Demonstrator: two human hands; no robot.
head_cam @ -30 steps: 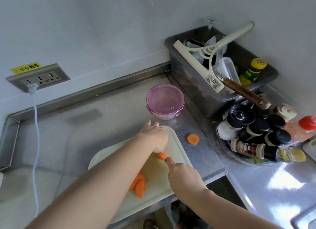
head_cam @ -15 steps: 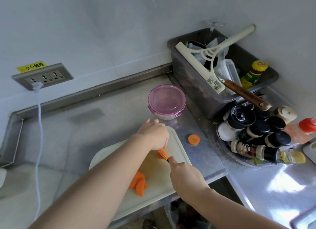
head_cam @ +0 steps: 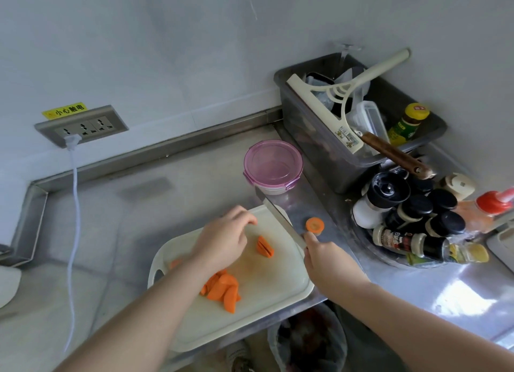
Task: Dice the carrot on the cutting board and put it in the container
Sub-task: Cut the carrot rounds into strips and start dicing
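A white cutting board (head_cam: 267, 296) lies at the counter's front edge. On it sit a small sliced carrot chunk (head_cam: 264, 246) and a pile of carrot strips (head_cam: 224, 289) nearer me. My left hand (head_cam: 222, 239) hovers over the board left of the chunk, fingers loosely curled, holding nothing. My right hand (head_cam: 329, 263) grips a knife (head_cam: 281, 218) whose blade points away along the board's right edge, lifted off the carrot. A round container with a pink lid (head_cam: 273, 166) stands behind the board, lid closed.
A round carrot end (head_cam: 314, 225) lies on the steel counter right of the board. Spice bottles (head_cam: 411, 221) crowd the right side, with a grey bin (head_cam: 347, 160) of utensils behind. A wall socket (head_cam: 80, 125) with a white cord is at the left. A trash bin (head_cam: 308, 341) sits below the counter.
The knife has lifted off the carrot chunk and swung right to the board's edge. My left hand let go of the chunk and drew back left, leaving it sliced on the board.
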